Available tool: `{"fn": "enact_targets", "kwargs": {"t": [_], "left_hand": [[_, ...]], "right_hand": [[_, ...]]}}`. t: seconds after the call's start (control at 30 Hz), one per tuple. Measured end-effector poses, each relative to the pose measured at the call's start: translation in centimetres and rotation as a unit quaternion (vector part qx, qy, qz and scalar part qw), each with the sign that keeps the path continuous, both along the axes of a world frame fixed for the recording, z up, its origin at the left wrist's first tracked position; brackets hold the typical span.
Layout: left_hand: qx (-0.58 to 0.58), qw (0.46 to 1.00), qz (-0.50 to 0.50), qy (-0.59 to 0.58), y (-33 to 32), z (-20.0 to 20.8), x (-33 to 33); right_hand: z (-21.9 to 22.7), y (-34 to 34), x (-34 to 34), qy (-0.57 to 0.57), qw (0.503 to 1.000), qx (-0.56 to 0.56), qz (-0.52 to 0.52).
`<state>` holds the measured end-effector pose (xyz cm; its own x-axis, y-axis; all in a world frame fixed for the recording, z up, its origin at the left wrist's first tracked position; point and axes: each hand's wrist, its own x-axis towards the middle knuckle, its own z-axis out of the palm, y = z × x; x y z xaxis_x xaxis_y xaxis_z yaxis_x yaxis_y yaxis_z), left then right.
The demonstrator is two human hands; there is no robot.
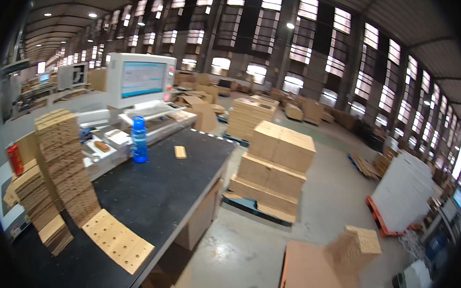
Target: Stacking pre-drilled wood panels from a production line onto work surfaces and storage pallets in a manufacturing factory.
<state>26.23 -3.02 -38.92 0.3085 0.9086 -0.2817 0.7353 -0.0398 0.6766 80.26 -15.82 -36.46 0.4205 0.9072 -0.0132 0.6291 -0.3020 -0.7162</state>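
Neither of my hands shows in the head view. On the black tabletop (165, 184) a light-brown board with several round holes (118, 241) lies at the near left. Its far end meets the foot of a tall stack of brown boards (67, 163). Left of that is a lower stack of boards (41, 211), and a red can (15, 158) stands above it. A blue bottle (139, 140) stands upright toward the back of the table. To its right lies a small light-brown piece (180, 152).
A white machine with a lit screen (141, 78) stands behind the table. Cardboard boxes (273, 168) are piled on a pallet to the right, with stacked boards (250, 117) beyond. A brown sheet with a board stack (363, 244) sits at the near right. Farther off, a white wrapped load (402, 189) rests on a red pallet.
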Motion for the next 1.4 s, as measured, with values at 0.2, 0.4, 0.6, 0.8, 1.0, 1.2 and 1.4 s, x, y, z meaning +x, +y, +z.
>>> {"fn": "enact_targets", "kwargs": {"t": [0.2,0.4,0.6,0.8,1.0,1.2,1.4], "left_hand": [[-0.097,0.995,0.013,-0.028,0.5,0.0,-0.4],[-0.172,0.978,0.102,-0.061,0.2,0.0,-0.7],[-0.238,0.950,0.175,-0.095,-1.0,2.6,3.4],[0.062,0.993,-0.090,-0.043,0.5,3.3,5.6],[0.071,0.993,-0.085,-0.042,4.8,0.6,7.5],[0.064,0.993,-0.091,-0.045,8.2,0.4,12.2],[0.039,0.991,-0.118,-0.048,10.4,-0.8,17.6]], "right_hand": [[-1.4,-10.6,-3.2,0.045,0.996,-0.060,-0.051],[-3.0,-13.1,-5.0,0.081,0.992,-0.096,-0.028],[-6.4,-11.3,-2.7,0.089,0.986,-0.141,-0.026],[-10.1,-11.7,0.7,0.183,0.955,-0.209,-0.102],[-9.5,-8.6,3.4,0.062,0.994,-0.091,-0.028],[-3.6,-5.2,6.7,0.253,0.945,-0.106,-0.177],[8.5,-2.9,9.1,0.433,0.830,-0.115,-0.333]]}}
